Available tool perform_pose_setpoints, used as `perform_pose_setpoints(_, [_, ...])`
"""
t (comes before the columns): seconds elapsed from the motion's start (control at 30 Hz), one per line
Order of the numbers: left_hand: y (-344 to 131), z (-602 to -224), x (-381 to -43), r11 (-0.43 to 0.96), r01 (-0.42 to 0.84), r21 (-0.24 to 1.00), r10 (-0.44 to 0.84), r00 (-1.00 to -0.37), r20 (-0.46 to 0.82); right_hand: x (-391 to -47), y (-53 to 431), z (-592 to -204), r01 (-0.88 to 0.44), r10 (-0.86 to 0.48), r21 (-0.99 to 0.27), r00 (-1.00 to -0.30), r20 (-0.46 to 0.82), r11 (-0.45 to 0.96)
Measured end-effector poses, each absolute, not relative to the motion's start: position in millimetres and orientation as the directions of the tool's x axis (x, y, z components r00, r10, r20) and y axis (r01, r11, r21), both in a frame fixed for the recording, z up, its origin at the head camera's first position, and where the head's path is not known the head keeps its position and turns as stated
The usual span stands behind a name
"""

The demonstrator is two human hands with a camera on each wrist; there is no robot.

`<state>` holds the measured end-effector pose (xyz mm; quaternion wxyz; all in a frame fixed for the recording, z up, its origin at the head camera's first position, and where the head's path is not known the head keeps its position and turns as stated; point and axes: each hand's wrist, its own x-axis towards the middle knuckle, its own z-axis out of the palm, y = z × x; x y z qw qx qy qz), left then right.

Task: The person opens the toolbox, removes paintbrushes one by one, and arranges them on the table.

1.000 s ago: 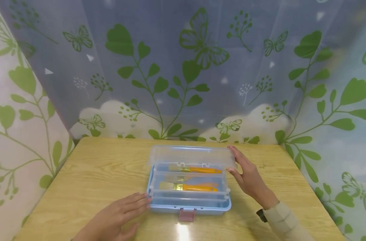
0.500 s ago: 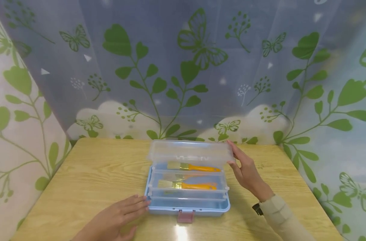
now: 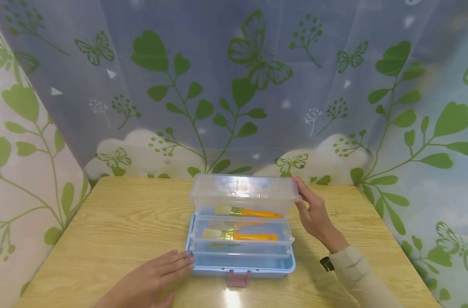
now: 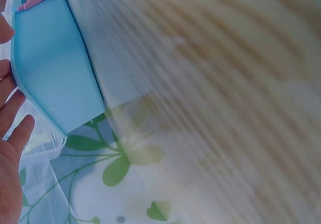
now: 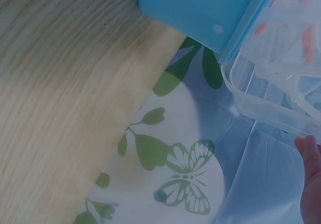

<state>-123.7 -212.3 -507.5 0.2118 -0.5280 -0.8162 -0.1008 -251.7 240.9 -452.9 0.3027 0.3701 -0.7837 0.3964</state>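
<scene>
A light-blue plastic box [image 3: 268,273] with a clear lid [image 3: 243,187] stands on the table, its lid raised and tilted back. My right hand [image 3: 315,216] holds the lid's right end between thumb and fingers. With nearly straight fingers, my left hand [image 3: 153,273] touches the box's front left corner; the left wrist view shows these fingertips [image 4: 11,96] along the blue rim. Inside are clear raised trays [image 3: 257,247]. An orange-handled flat paintbrush [image 3: 253,236] lies in the front one, another paintbrush [image 3: 261,213] behind it. A pink clasp [image 3: 238,280] hangs down at the front.
The wood-grain table [image 3: 134,214] reaches back to a printed curtain [image 3: 218,128] with green leaves and butterflies. More printed cloth [image 3: 22,149] flanks it on the left, and also on the right. A dark wristband [image 3: 326,264] shows at my right sleeve.
My right hand has moved slightly up and back with the lid, whose front edge now sits higher and uncovers more of the rear paintbrush. The left hand stays at the box's corner.
</scene>
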Motion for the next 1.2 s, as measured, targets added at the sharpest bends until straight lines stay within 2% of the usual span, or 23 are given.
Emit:
perform_pose_setpoints(0.2, [-213.6,-508.4,-125.1,0.39,0.92,-0.044,0.834,-0.333,0.439,-256.3,237.1,-452.4,-0.8,-0.279,-0.457,-0.575,0.769,0.388])
perform_pose_setpoints(0.43, [-217.2,-512.5,-123.6,0.382,0.924,-0.026,0.849,-0.34,0.405,-262.6,232.4,-453.1,-0.771,-0.216,-0.498,-0.606,0.766,0.397])
perform_pose_setpoints(0.8, [-218.0,-517.5,-125.1,0.378,0.926,-0.023,0.855,-0.339,0.394,-247.9,216.2,-419.7,-0.708,-0.2,-0.591,-0.69,0.696,0.387])
perform_pose_setpoints(1.03, [-217.9,-518.6,-126.0,0.371,0.928,-0.037,0.858,-0.327,0.395,-251.8,216.6,-418.8,-0.684,-0.186,-0.617,-0.715,0.674,0.39])
perform_pose_setpoints(1.2, [-217.1,-518.7,-126.2,0.376,0.926,-0.039,0.857,-0.33,0.396,-251.0,216.8,-417.0,-0.64,-0.168,-0.667,-0.758,0.631,0.382])
